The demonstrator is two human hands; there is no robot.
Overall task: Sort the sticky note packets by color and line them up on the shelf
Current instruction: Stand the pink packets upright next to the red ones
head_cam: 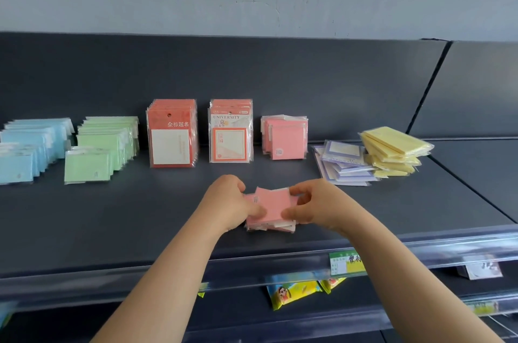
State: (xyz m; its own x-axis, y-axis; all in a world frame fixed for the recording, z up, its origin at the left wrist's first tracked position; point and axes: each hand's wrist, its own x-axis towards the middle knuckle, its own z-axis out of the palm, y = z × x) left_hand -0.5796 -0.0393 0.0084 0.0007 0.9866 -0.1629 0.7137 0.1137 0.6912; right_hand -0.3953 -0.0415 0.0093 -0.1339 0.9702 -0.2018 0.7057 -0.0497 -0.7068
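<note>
A small stack of pink sticky note packets (273, 206) lies near the front of the dark shelf (112, 219). My left hand (229, 202) grips its left side and my right hand (311, 204) grips its right side, thumbs on top. Along the back stand rows of blue packets (25, 152), green packets (101, 146), red packets (171, 133), red-and-white "University" packets (231, 132) and pink packets (286, 138). To the right lie loose piles of purple packets (343, 163) and yellow packets (392, 150).
A clear plastic rail (420, 247) with a green-yellow price tag (346, 261) runs along the shelf's front edge. Colourful snack bags (294, 290) hang on the shelf below. Another shelf section (476, 163) adjoins at the right.
</note>
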